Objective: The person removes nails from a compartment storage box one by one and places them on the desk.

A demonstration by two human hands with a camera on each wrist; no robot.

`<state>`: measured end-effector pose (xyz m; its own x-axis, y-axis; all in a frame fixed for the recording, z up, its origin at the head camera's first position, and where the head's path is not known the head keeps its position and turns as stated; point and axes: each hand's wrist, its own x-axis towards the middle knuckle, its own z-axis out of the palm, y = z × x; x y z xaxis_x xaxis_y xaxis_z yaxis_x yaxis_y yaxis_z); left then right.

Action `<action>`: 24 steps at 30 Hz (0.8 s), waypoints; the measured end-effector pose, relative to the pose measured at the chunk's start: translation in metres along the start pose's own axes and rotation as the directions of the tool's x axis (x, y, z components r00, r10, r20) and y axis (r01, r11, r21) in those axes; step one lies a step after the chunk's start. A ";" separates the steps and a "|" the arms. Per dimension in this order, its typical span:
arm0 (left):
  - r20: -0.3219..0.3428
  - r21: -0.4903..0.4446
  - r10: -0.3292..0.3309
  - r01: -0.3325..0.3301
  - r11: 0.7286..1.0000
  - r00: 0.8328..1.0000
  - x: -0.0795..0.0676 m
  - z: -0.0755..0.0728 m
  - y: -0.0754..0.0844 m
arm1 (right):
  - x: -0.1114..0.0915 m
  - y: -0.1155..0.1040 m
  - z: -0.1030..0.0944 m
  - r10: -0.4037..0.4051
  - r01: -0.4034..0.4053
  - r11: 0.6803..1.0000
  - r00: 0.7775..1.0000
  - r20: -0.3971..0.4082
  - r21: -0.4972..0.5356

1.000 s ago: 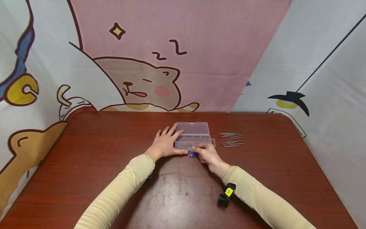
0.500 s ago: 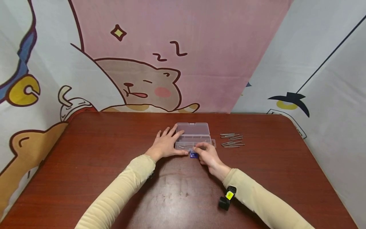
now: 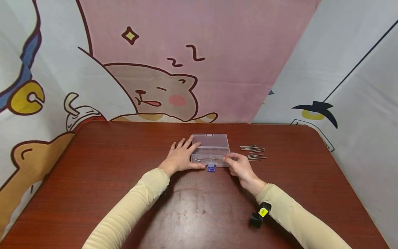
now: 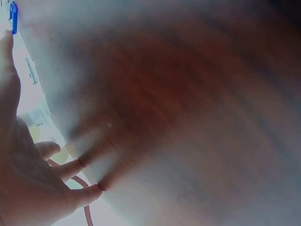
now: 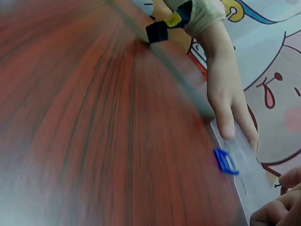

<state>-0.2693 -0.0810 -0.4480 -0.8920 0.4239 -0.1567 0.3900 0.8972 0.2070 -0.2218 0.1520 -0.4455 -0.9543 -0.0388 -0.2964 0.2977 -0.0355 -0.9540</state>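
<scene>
A clear plastic compartment box [image 3: 209, 140] lies with its lid back and its blue latch [image 3: 211, 168] facing the person. One nail [image 3: 198, 159] lies in the front left compartment, another nail [image 3: 215, 159] in the compartment beside it. My left hand [image 3: 178, 157] rests against the box's left end, fingers spread and thumb along the front edge. Over the box's right end, my right hand [image 3: 243, 168] pinches a nail [image 5: 277, 185]; its head pokes out by the fingertips in the right wrist view, the rest hidden by the fingers.
Several loose nails [image 3: 256, 151] lie on the brown table [image 3: 124, 148] to the right of the box, partly behind the right hand. A cartoon-printed cloth [image 3: 233, 69] hangs behind the table's far edge.
My right hand has moved right from the middle of the box to its right end, uncovering the latch and a nail in the second compartment. The left hand stays in place.
</scene>
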 end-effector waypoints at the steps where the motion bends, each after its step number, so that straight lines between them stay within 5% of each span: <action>1: -0.001 0.000 0.000 0.000 1.000 1.000 0.000 0.000 0.000 | 0.000 0.000 -0.004 -0.001 0.001 1.000 1.000 0.000 -0.006; 15: -0.010 -0.018 0.007 -0.007 1.000 1.000 0.000 0.001 -0.001 | -0.004 0.007 -0.049 -0.003 -0.013 0.969 0.998 -0.067 -0.247; 18: -0.011 -0.009 0.004 -0.004 1.000 1.000 0.000 0.002 -0.002 | -0.004 0.007 -0.055 -0.035 0.008 0.937 0.997 -0.070 -0.349; 24: -0.014 -0.010 0.006 -0.006 1.000 1.000 0.001 0.002 -0.002 | -0.002 0.006 -0.065 -0.133 0.080 0.819 0.990 -0.051 -0.569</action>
<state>-0.2703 -0.0822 -0.4500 -0.8929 0.4272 -0.1425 0.3929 0.8936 0.2172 -0.2195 0.2163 -0.4532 -0.9854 0.0177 -0.1692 0.1522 0.5357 -0.8306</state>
